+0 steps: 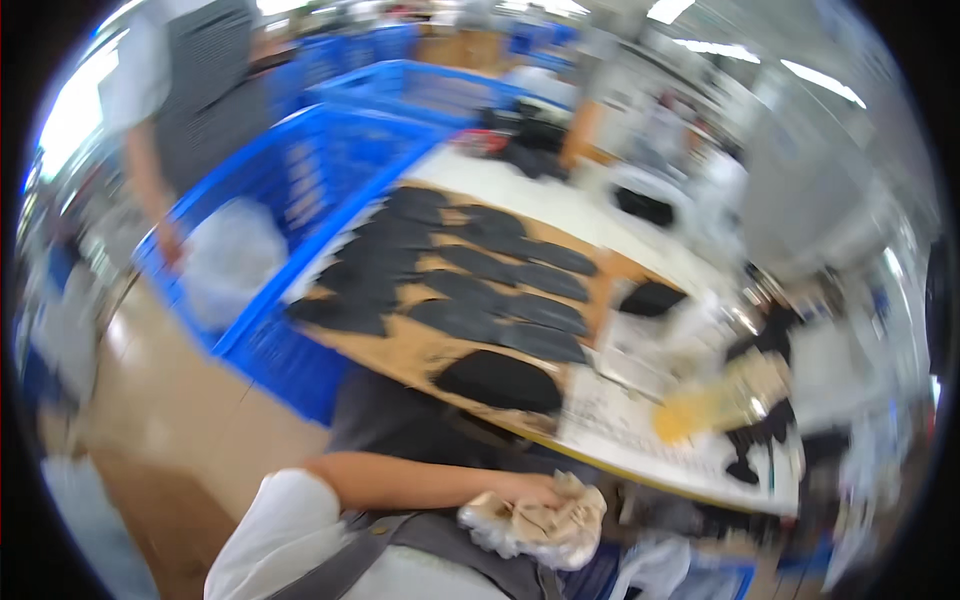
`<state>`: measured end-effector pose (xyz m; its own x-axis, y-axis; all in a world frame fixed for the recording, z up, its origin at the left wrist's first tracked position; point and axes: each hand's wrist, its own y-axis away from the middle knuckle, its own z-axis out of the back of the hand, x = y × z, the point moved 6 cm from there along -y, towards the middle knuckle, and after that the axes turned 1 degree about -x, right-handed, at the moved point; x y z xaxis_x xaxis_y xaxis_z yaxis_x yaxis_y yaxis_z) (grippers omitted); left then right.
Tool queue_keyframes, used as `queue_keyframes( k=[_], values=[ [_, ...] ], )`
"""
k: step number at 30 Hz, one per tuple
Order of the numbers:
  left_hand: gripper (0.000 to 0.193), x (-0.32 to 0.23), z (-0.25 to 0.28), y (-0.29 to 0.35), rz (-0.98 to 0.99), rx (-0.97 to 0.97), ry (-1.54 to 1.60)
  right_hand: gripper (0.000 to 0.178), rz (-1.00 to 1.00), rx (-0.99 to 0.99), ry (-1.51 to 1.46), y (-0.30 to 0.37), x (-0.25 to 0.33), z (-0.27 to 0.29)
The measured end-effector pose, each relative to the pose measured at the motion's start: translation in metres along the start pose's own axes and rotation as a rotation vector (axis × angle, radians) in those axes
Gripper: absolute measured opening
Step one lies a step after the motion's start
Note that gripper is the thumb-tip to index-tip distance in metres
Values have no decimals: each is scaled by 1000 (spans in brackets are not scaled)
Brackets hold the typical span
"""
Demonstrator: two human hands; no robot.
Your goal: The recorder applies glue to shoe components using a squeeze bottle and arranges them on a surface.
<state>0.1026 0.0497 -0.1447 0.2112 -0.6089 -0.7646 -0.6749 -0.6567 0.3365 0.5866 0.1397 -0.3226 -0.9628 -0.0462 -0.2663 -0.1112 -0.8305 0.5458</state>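
Observation:
My left hand [538, 489] reaches across the front of my body. Its fingers are pressed into a bundle of beige cloth [548, 525] partly wrapped in clear plastic, and the fingertips are buried in the folds. The bundle is held beside the near edge of the table, below its top. My right hand is out of sight. Beyond the bundle, a brown board [420, 350] lies on the table, covered with rows of flat dark cut pieces [470, 290]. A blacker rounded piece [500, 380] sits nearest to me, at the board's front edge.
Blue plastic crates [335, 130] stand left of the table, one containing a clear plastic bag [235, 255]. Another person's hand [170, 245] is at the crate's rim. A see-through container with yellow contents [720, 400] lies on white paper [620, 420] at the right. The picture is blurred.

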Motion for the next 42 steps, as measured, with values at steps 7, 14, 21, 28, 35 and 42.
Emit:
queue_keyframes(
  k=[7,14,21,28,35,42],
  values=[
    [26,-24,-16,-10,235,-102,25,38,-334,-197,-609,168,-58,-25],
    [26,-17,-32,-15,109,-65,-137,60,-734,-1244,-2075,304,-207,-25],
    [32,-7,-42,-39,144,118,-442,22,-1825,-1394,-1300,587,-244,-125],
    [26,-25,-43,-36,243,-20,-260,31,-1681,-772,-766,480,-284,-90],
    [24,-13,-40,-55,343,-187,-93,27,-869,-1230,-452,241,-304,67],
    [26,14,-18,-68,398,-387,24,30,-797,-557,-634,75,-304,24]
  ],
)
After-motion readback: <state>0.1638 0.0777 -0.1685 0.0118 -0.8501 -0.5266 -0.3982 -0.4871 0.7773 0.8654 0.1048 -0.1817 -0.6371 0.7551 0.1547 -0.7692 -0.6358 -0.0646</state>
